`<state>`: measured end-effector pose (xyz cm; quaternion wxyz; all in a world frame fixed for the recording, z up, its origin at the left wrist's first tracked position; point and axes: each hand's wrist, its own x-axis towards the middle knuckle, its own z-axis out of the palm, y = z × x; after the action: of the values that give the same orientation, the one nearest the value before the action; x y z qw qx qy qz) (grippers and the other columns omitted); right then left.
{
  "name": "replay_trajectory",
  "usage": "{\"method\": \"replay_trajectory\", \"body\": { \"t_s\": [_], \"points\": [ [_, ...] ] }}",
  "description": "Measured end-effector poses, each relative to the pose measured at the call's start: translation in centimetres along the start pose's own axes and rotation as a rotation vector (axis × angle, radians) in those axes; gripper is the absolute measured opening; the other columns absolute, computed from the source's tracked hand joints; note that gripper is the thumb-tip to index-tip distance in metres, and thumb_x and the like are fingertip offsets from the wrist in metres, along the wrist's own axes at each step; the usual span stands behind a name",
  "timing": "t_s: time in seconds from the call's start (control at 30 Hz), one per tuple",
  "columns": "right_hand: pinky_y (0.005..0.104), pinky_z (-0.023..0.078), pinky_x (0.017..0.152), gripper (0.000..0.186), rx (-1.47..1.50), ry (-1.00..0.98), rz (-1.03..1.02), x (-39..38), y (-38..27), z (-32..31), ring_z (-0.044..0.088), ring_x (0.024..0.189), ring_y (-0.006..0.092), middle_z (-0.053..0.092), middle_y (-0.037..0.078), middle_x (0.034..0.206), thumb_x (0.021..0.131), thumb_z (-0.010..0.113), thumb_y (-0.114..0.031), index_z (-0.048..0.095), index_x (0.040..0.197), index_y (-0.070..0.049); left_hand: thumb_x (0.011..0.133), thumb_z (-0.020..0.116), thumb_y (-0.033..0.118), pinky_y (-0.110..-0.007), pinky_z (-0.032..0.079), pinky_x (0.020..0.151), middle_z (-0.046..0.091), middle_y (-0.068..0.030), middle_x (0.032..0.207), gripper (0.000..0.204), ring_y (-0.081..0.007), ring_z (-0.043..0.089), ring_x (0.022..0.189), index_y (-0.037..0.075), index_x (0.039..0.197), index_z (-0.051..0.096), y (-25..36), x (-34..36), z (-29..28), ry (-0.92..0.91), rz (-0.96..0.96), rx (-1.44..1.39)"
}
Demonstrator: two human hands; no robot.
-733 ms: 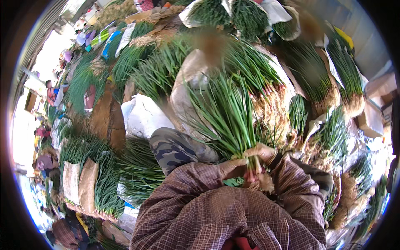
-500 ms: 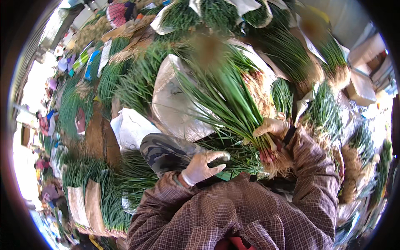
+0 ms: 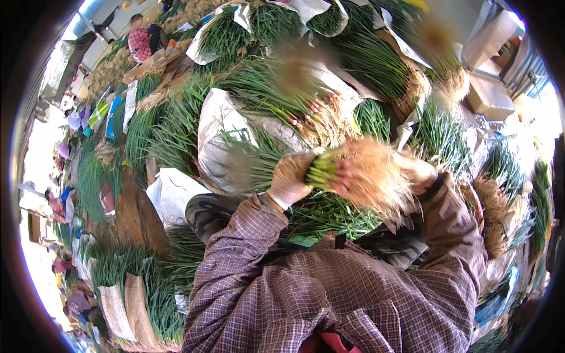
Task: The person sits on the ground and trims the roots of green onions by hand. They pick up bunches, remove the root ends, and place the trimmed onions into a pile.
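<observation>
A bunch of spring onions (image 3: 347, 173) is raised in front of my chest, roots to the right and leaves to the left. My gloved left hand (image 3: 292, 178) is closed around its green stems. The pale, stringy roots are blurred. My gloved right hand (image 3: 418, 174) is up against the root end, its fingers hidden behind the roots. The leaf tips blur out past my left hand. Just beyond lies a pile of spring onions (image 3: 321, 120) with pinkish bulbs and straw-coloured roots, resting on white sacking (image 3: 223, 126).
Loose green leaves (image 3: 335, 215) lie below my hands, between my camouflage-clad knees. More spring onion bundles (image 3: 376, 67) in sacking stand farther off. At the left is brown ground sheeting (image 3: 138, 209). A person in a red checked shirt (image 3: 140, 44) sits at the far left; a cardboard box (image 3: 491, 97) stands far right.
My left hand has moved up and right and closed on the stems. The bunch has swung from upright to nearly level, roots rightward. My right hand has shifted from the stems to the roots.
</observation>
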<state>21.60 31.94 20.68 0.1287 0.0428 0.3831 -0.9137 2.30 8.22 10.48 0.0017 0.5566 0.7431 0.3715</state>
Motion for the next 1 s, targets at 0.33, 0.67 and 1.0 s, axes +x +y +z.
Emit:
{"method": "replay_trajectory", "body": {
  "t_s": [0.33,0.67,1.0],
  "points": [
    [0.0206,0.033,0.043,0.018,-0.154,0.743,-0.465,-8.2,-2.2,-7.5,0.04,0.046,0.005,0.049,-0.005,0.06,0.096,0.056,-0.023,0.063,0.091,-0.007,0.078,0.068,0.006,-0.03,0.052,0.074,0.066,-0.0068,0.093,0.034,-0.0142,0.063,0.084,0.006,0.111,0.063,0.8,0.6,-14.8,0.675,-0.33,-0.318],
    [0.0189,0.034,0.043,0.027,-0.84,0.439,0.118,3.4,7.2,-9.1,0.046,0.049,0.0041,0.056,-0.004,0.065,0.098,0.051,-0.026,0.066,0.088,-0.007,0.08,0.061,0.002,-0.032,0.052,0.069,0.062,-0.0065,0.083,0.018,-0.0194,0.061,0.072,0.002,0.098,0.06,10.6,-11.8,-36.9,1.46,0.011,-0.242],
    [0.0214,0.043,0.053,0.028,-1.226,0.152,0.393,10.2,9.7,-11.4,0.057,0.058,0.0076,0.065,0.002,0.072,0.099,0.048,-0.018,0.069,0.092,-0.002,0.07,0.074,0.009,-0.037,0.05,0.088,0.063,-0.0083,0.103,0.073,-0.0189,0.06,0.097,0.022,0.136,0.047,-1.2,-31.1,-36.3,0.044,-0.977,1.443]
  ]
}}
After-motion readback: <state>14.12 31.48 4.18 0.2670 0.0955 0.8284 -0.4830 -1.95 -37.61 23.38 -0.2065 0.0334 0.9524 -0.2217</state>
